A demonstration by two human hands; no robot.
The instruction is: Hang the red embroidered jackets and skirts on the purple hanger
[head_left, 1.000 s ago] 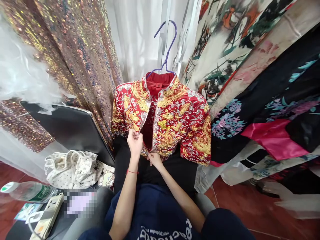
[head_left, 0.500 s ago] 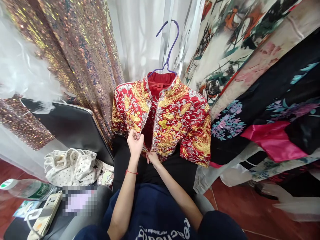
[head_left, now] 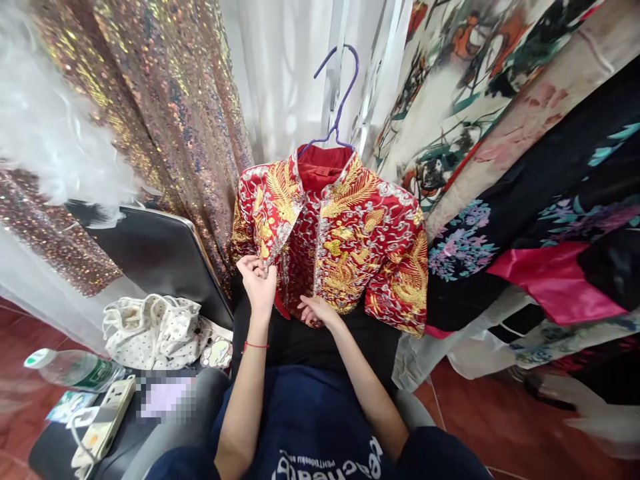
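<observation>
Left hand [head_left: 257, 280] pinching the front edge of the red, gold-embroidered jacket [head_left: 345, 247] hanging on a purple wire hanger [head_left: 336, 100]; right hand [head_left: 316, 311] resting spread at the hem. Risking snagged threads, or jacket slipping off, by tugging.

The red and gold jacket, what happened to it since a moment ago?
The left hand has pulled the jacket's left front edge outward and to the left, so the front now hangs open wider and more red lining shows. The right hand stayed at the bottom hem, its fingers now more spread. The jacket still hangs on the purple hanger. The polka-dot bag and water bottle lie as before.
</observation>
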